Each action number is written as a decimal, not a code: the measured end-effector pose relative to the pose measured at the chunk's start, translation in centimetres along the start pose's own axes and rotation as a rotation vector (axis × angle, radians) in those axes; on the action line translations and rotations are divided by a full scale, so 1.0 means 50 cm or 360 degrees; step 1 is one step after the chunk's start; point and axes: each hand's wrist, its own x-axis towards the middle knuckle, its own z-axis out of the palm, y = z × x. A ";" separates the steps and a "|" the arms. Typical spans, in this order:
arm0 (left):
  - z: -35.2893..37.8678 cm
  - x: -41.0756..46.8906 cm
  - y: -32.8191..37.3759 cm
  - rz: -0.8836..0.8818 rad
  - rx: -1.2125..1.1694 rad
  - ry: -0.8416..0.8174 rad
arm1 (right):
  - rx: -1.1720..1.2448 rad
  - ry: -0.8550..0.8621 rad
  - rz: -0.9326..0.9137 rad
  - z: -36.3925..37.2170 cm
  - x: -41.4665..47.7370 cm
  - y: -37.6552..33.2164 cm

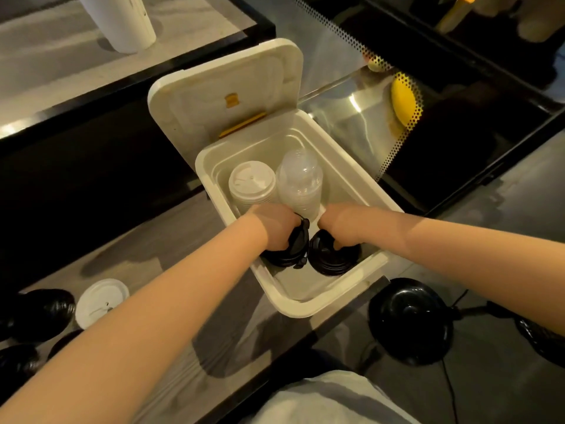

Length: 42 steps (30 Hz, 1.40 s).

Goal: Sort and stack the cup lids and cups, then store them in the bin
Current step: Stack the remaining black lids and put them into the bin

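White plastic bin [305,310], its hinged lid [226,87] thrown back, sits on the grey wood-grain desk [171,240] as a person reaches in with both bare hands. The left hand [275,224] curls its fingers round a stack of black plastic cup lids [290,255] at the bin's near end. The stack is tilted under the palm and shows below and to the right of the knuckles.

Just beside it, the right hand [342,223] closes down over a second black lid stack [333,261], thumb pressed to its top, the other fingers hidden. That stack lies directly beneath the hand, near the bin's right wall. Whether the two black stacks touch cannot be told.

Farther in, beyond both hands, a stack of white flat cup lids [252,182] and a stack of clear domed lids [301,179] stand upright side by side.

Outside the bin, on the desk by the left forearm, lie a single white round lid [102,301] and several heaps of black lids [46,310]. A black round base [409,319] with a cable sits off the bin's near right corner.
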 end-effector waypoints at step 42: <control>0.174 -0.451 -0.160 -0.0767 -0.0631 0.1042 | 0.0389 0.1101 -0.0185 -0.169 -0.119 -0.333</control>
